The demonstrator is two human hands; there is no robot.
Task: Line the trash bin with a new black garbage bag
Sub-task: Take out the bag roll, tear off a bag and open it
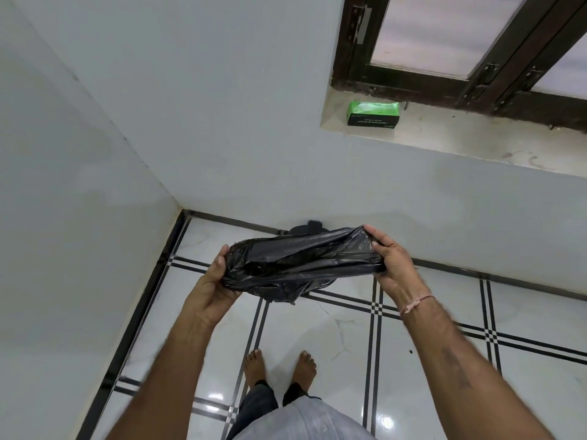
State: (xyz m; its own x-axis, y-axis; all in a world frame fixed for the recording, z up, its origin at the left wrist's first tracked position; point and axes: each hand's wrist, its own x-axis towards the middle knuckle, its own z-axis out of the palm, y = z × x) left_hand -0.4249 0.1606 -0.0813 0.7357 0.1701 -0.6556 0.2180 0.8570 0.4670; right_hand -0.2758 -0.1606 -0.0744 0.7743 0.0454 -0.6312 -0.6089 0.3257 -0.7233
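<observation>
Centre frame, the bag point(301, 265) is bunched and stretched between both hands. It covers nearly all of a dark shape point(309, 227) at the foot of the wall behind it, and I can't tell if that's the bin. The left hand point(211, 281) grips the bag's left end, fingers buried in the plastic; the right hand point(392, 262) pinches the right end. Upper right, a green box point(373, 113) lies on the sill point(460, 138), its print too small to read. Bare feet point(252, 366) stand on the tiled floor point(333, 328) below.

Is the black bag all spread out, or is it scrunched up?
Scrunched up: the black bag is crumpled in folds, stretched sideways between the left hand and the right hand, which grip its ends.
</observation>
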